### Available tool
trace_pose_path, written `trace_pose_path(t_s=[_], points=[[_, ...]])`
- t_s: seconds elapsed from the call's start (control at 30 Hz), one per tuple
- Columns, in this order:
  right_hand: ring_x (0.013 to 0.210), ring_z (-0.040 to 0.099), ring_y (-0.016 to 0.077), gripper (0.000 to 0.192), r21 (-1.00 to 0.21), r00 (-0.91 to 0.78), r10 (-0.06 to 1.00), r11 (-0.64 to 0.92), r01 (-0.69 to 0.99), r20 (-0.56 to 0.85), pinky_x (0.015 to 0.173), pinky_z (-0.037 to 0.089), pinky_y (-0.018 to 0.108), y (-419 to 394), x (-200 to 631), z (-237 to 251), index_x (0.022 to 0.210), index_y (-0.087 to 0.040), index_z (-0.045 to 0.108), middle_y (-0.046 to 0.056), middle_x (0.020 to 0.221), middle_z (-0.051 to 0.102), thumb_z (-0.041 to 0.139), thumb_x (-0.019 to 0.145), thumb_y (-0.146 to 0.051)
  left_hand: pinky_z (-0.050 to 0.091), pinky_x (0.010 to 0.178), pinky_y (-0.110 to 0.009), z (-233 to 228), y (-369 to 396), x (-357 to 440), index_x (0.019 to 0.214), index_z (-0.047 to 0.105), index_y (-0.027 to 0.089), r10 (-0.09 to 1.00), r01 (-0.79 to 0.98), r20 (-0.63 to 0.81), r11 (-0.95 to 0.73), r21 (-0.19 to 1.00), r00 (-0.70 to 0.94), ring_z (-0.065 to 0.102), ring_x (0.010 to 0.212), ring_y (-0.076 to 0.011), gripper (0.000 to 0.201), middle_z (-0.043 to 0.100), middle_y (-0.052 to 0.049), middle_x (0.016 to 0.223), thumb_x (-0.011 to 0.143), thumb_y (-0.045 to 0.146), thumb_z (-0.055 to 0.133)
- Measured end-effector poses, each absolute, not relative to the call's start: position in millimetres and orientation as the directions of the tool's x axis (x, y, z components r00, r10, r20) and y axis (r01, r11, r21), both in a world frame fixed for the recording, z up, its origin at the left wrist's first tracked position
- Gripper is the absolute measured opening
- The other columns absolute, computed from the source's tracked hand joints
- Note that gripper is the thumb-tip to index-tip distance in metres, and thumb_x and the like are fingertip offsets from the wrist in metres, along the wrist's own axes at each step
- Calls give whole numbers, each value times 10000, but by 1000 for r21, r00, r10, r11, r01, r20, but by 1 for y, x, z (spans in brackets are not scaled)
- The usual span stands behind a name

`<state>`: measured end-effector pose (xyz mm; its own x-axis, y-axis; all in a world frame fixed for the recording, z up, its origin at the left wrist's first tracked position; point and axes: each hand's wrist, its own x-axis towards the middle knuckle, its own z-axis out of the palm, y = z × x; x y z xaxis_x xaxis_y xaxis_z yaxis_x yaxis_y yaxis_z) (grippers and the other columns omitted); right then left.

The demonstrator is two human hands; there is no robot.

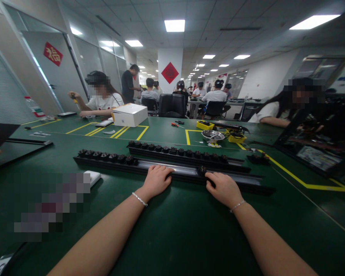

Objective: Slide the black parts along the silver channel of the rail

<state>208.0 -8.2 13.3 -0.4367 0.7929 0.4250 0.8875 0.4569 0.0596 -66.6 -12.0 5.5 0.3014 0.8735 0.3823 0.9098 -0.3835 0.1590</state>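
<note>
Green surface (172,237), busy workshop behind. Near rail (172,171) lies crosswise at 12 o'clock; left hand (156,181) flat on it, grip spread, steadying. Right hand (222,188) w/ fingers pressed together by lone black knob (201,170), prob. sliding it along.

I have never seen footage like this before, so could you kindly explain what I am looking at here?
The single picture comes from a camera worn on a person's head, looking down at their own bare arms. On the green table lie two long black rails, each carrying a row of small black parts. The left hand and right hand both rest on the nearer rail; the right fingertips touch one small black part on it. Nothing is lifted. Farther off sit a white box, a metal bowl and other people working.
</note>
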Motion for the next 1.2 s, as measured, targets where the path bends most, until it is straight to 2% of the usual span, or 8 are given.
trace_pose_path(t_s=[0.27, 1.2], points=[[773, 589, 171, 262, 71, -438, 764, 463, 884, 474, 706, 400, 293, -7, 210, 11, 956, -206, 660, 45, 864, 677, 443, 814, -245, 312, 867, -386, 3, -11, -68, 1129, 578, 295, 868, 907, 387, -392, 150, 311, 544, 944, -205, 293, 654, -7, 949, 852, 299, 484], [770, 580, 165, 242, 62, -424, 763, 454, 889, 488, 710, 376, 290, -6, 218, 12, 901, -193, 663, 34, 806, 667, 441, 807, -211, 320, 871, -382, 3, -11, -67, 1123, 588, 292, 862, 904, 400, -399, 154, 312, 544, 935, -202, 299, 652, -10, 939, 840, 283, 492]])
